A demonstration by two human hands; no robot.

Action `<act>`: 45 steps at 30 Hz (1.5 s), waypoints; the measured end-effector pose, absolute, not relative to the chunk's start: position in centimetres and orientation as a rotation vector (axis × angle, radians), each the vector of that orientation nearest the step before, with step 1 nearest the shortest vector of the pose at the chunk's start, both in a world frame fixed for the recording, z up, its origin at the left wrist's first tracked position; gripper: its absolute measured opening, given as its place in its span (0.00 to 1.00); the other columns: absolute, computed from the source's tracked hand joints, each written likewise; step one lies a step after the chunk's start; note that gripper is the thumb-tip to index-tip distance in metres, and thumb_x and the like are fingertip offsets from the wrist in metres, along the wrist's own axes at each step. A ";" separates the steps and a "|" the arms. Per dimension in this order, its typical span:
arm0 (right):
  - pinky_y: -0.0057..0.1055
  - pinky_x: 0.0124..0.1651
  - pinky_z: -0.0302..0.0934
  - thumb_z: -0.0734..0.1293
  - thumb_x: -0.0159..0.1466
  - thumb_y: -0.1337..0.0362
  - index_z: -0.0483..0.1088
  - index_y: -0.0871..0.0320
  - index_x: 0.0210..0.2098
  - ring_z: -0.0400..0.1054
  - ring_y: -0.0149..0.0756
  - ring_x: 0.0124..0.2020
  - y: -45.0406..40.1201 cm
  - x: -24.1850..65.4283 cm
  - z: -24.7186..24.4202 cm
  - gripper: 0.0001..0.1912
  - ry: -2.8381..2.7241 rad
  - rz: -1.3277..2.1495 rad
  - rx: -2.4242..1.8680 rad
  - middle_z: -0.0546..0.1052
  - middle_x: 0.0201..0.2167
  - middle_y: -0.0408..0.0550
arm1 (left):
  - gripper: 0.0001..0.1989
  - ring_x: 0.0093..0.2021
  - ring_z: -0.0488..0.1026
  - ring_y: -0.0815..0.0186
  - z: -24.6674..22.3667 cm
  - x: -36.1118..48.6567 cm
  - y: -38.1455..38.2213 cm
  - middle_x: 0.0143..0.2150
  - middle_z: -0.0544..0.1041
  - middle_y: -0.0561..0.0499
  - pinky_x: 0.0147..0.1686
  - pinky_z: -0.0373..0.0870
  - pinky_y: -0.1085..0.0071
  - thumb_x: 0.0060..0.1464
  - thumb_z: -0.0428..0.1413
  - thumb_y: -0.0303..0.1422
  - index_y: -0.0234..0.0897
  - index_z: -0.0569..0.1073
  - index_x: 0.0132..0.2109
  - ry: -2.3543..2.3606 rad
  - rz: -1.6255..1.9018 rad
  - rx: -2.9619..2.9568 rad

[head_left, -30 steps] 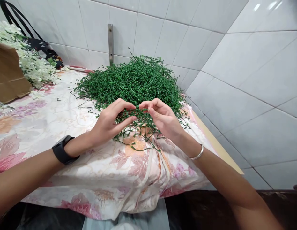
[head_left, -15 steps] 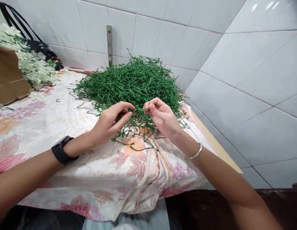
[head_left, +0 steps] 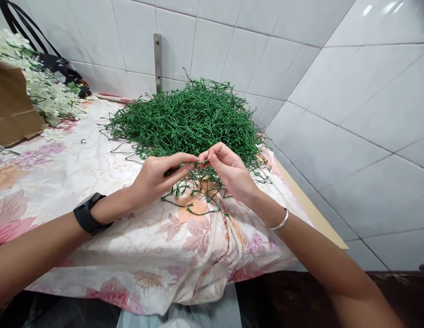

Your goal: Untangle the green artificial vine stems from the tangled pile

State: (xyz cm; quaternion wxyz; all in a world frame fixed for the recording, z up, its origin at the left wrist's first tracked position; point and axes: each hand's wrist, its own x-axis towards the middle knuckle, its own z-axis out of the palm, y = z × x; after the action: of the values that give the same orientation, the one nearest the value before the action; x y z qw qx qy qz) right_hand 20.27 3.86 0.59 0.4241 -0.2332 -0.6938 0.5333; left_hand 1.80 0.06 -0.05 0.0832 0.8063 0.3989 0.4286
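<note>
A large heap of thin green artificial stems (head_left: 191, 118) lies on the flower-patterned cloth near the wall. In front of it, my left hand (head_left: 160, 175) pinches one end of a small green stem (head_left: 204, 161) between thumb and fingertips. My right hand (head_left: 230, 171) grips the same stem from the other side, its fingertips nearly touching those of my left. Below my hands, several loose stems (head_left: 198, 212) are spread over the cloth.
White artificial flowers (head_left: 48, 91) stand at the left behind a brown cardboard piece (head_left: 13, 105). A dark bag (head_left: 61, 68) leans at the back left. The patterned cloth (head_left: 112, 264) hangs over the front edge. White tiled walls rise behind and right.
My left hand has moved right and closed on the stem held by my right hand. My right hand is slightly lower. The fingertips have come together.
</note>
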 end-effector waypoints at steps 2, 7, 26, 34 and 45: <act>0.30 0.44 0.58 0.60 0.60 0.61 0.58 0.56 0.31 0.63 0.28 0.36 3.8 20.3 0.5 0.06 -1.738 1.338 -0.586 0.69 0.33 0.44 | 0.09 0.17 0.51 0.76 0.0 1.8 0.1 0.16 0.58 0.60 0.17 0.49 0.79 0.54 0.50 0.34 0.38 0.71 0.41 1.193 1.299 2.402; 0.30 0.44 0.57 0.60 0.60 0.63 0.58 0.57 0.31 0.64 0.27 0.36 3.7 20.1 0.5 0.05 -1.719 1.317 -0.561 0.70 0.34 0.44 | 0.08 0.16 0.54 0.77 0.3 1.7 0.1 0.18 0.63 0.59 0.17 0.50 0.80 0.53 0.50 0.34 0.38 0.71 0.38 1.197 1.324 2.427; 0.25 0.32 0.58 0.60 0.60 0.63 0.58 0.58 0.29 0.64 0.25 0.27 3.1 19.9 0.6 0.06 -1.586 1.584 -0.579 0.69 0.24 0.40 | 0.05 0.24 0.63 0.75 0.3 1.9 0.2 0.28 0.70 0.54 0.24 0.58 0.79 0.54 0.48 0.28 0.34 0.68 0.35 0.973 1.190 2.527; 0.27 0.33 0.60 0.60 0.60 0.64 0.57 0.58 0.29 0.66 0.26 0.29 3.3 20.0 0.5 0.06 -1.651 1.728 -0.561 0.70 0.24 0.41 | 0.02 0.25 0.63 0.75 0.2 1.9 0.1 0.26 0.68 0.55 0.26 0.60 0.79 0.49 0.50 0.27 0.33 0.66 0.31 0.997 1.120 2.473; 0.21 0.25 0.52 0.59 0.61 0.65 0.56 0.59 0.30 0.57 0.20 0.22 3.5 19.9 0.1 0.06 -1.740 1.704 -0.657 0.62 0.22 0.37 | 0.06 0.26 0.62 0.74 -0.4 2.0 0.3 0.26 0.66 0.54 0.27 0.59 0.78 0.53 0.48 0.30 0.33 0.65 0.31 1.059 1.015 2.471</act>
State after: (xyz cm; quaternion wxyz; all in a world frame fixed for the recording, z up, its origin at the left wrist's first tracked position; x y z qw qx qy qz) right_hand 19.90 3.48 0.13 0.3048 -0.2482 -0.6569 0.6433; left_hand 2.00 0.31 -0.35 0.1336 0.8522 0.3654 0.3499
